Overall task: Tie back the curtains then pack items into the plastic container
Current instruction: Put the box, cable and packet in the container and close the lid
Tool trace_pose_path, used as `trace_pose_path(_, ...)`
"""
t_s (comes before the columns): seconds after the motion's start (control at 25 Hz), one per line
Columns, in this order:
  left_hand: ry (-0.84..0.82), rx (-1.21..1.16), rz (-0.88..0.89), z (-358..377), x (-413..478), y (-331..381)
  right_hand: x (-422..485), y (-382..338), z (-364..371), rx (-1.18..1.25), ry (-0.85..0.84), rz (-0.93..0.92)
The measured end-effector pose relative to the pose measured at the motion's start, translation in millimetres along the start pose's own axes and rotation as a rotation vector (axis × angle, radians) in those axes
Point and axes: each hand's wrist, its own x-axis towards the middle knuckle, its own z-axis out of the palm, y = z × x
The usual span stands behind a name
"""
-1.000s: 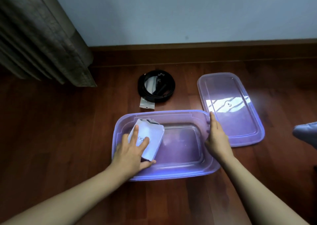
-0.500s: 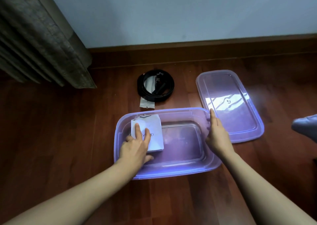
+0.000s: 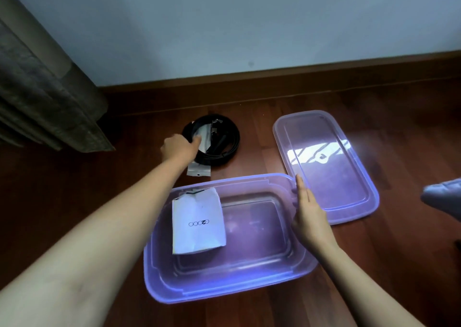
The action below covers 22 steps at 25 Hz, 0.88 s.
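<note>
A translucent purple plastic container (image 3: 252, 286) sits open on the wooden floor in front of me. A white packet (image 3: 198, 223) with a printed logo lies flat inside it at the left. My right hand (image 3: 308, 213) rests with straight fingers against the container's right rim. Behind the container lies a coiled black belt in a clear bag (image 3: 219, 143). My left hand (image 3: 180, 147) reaches over to the coil's left edge, fingers curled at the bag; whether it grips it is unclear. The container's lid (image 3: 324, 167) lies flat to the right.
A grey-brown curtain (image 3: 47, 94) hangs down to the floor at the far left. A wooden skirting board (image 3: 274, 82) runs along the pale wall behind. A foot in a light sock (image 3: 444, 197) shows at the right edge.
My left hand let go of the white packet, which now lies flat in the container, and reached forward to the black belt coil. My right hand stayed on the rim.
</note>
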Motion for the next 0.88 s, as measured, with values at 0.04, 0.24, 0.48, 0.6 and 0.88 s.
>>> trace_pose_path(0.04,-0.03,-0.013,-0.044,9,9,2,0,0,0,-0.003,-0.003,0.007)
trace_pose_path(0.24,-0.031,-0.018,-0.065,32,27,6,1,3,2,-0.001,-0.025,0.022)
trace_pose_path(0.48,-0.006,-0.074,-0.083,28,39,10,-1,-2,-2,-0.024,-0.022,0.047)
trace_pose_path(0.6,-0.025,-0.084,-0.091,34,46,21,-1,-4,-4,-0.04,-0.029,0.054)
trace_pose_path(0.88,0.025,0.049,-0.038,46,50,37,-2,-7,-6,-0.018,-0.041,0.071)
